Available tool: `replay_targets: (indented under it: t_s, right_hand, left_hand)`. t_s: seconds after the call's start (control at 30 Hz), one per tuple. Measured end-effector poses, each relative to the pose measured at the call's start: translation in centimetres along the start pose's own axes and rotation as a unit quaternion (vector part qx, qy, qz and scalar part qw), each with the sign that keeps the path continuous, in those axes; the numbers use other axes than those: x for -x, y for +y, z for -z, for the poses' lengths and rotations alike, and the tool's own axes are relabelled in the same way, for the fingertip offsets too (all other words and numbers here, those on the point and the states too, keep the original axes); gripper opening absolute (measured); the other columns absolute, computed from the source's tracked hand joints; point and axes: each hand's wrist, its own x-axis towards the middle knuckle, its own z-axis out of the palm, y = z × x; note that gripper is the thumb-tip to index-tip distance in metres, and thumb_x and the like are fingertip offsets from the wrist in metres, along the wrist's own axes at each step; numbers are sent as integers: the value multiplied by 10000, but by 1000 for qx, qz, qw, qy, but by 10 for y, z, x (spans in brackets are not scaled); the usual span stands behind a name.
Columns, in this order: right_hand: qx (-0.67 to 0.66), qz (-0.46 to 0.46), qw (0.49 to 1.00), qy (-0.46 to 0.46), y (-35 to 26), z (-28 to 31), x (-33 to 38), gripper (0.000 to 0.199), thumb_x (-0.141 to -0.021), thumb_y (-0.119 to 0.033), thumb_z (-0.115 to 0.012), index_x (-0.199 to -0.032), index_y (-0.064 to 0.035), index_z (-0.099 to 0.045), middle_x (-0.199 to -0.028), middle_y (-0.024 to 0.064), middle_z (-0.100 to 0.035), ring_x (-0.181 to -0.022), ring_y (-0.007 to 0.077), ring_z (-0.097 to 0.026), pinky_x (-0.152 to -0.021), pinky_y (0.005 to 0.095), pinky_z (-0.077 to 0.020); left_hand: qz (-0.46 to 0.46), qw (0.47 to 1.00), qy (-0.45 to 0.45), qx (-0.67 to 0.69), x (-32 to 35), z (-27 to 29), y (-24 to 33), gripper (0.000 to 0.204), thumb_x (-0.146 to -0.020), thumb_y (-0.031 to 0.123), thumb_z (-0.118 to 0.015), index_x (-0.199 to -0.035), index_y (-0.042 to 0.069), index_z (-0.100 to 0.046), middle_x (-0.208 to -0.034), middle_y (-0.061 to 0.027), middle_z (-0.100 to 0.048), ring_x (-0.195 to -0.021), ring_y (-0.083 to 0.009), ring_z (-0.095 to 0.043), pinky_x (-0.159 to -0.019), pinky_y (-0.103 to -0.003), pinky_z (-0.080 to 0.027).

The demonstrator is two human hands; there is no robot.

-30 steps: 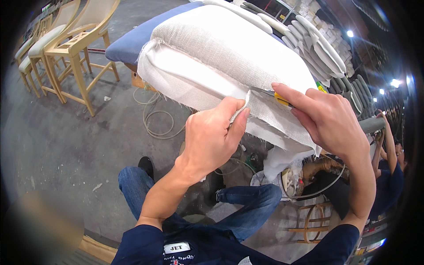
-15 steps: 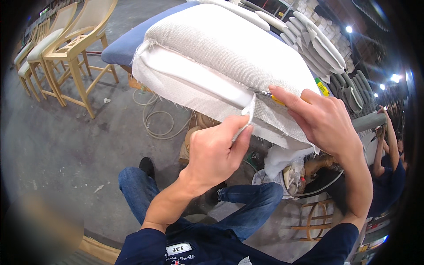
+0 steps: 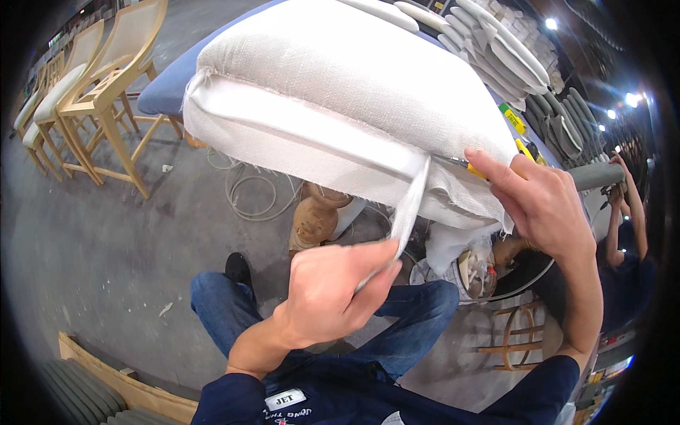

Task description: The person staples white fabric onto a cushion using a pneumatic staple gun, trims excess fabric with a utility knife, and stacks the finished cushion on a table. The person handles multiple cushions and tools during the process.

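Observation:
A padded seat cushion (image 3: pixel 340 78) covered in off-white woven fabric lies before me, its near edge toward me. Along that edge a smooth white band (image 3: pixel 297 124) is bare between the cover and a frayed fabric flap (image 3: pixel 283 156). Pinched in my left hand (image 3: pixel 333 290) is a narrow fabric strip (image 3: pixel 409 212), stretched taut from the edge down toward me. My right hand (image 3: pixel 542 202) grips a yellow utility knife (image 3: pixel 476 170), its blade at the edge close to where the strip comes away. The fingers hide part of the handle.
Beneath the cushion is a blue padded surface (image 3: pixel 166 88). Wooden bar chairs (image 3: pixel 103 106) stand at the left. Grey cushions (image 3: pixel 496 53) are stacked at the far right. A co-worker's arm (image 3: pixel 636 212) is beside a grey roll (image 3: pixel 595 176). A hose (image 3: pixel 251 202) coils on the floor.
My left hand has drawn the strip down toward me, so a longer length hangs free. My right hand and the knife have shifted right along the edge.

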Motion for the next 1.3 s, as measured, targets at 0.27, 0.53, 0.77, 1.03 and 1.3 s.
replay_targets:
  t_s: [0.27, 0.53, 0.77, 1.03, 1.3]
  right_hand:
    - [-35, 16, 998, 54, 13, -11, 21, 620, -873, -47, -723, -1461, -221, -637, -779, 94, -547, -687, 302, -590, -636, 437, -467]
    - [-72, 13, 994, 84, 27, -13, 34, 614, -869, -34, -720, -1455, -202, -648, -772, 93, -568, -670, 297, -590, -630, 427, -464]
    - [-63, 34, 995, 69, 24, -13, 30, 584, -884, -66, -721, -1445, -219, -658, -730, 69, -543, -639, 278, -563, -595, 425, -420]
    - [-23, 51, 996, 76, 25, -15, 12, 549, -950, -189, -708, -1466, -356, -626, -703, 29, -563, -583, 222, -575, -521, 391, -420]
    - [-22, 60, 996, 67, 26, -12, 8, 524, -953, -194, -703, -1450, -350, -643, -700, 28, -563, -576, 221, -579, -524, 393, -433]
  left_hand:
    - [99, 978, -63, -174, -4, 16, 2, 301, -852, 130, -750, -1130, 17, -727, -1078, -172, -677, -971, -357, -676, -871, -414, -534]
    - [48, 938, -38, -342, -59, -67, -16, 385, -798, 252, -850, -1103, 74, -695, -1071, -120, -691, -945, -334, -685, -771, -445, -556]
    - [-2, 969, 25, -245, -57, -79, -31, 116, -893, 116, -754, -978, 56, -702, -835, -102, -711, -750, -297, -699, -675, -413, -538]
    - [35, 984, 11, -175, -60, -74, -34, 104, -915, 129, -731, -948, 33, -713, -809, -123, -716, -717, -292, -698, -653, -396, -528]
    - [35, 987, 16, -153, -60, -75, -35, 104, -907, 118, -738, -957, 28, -722, -828, -141, -729, -754, -309, -724, -675, -394, -549]
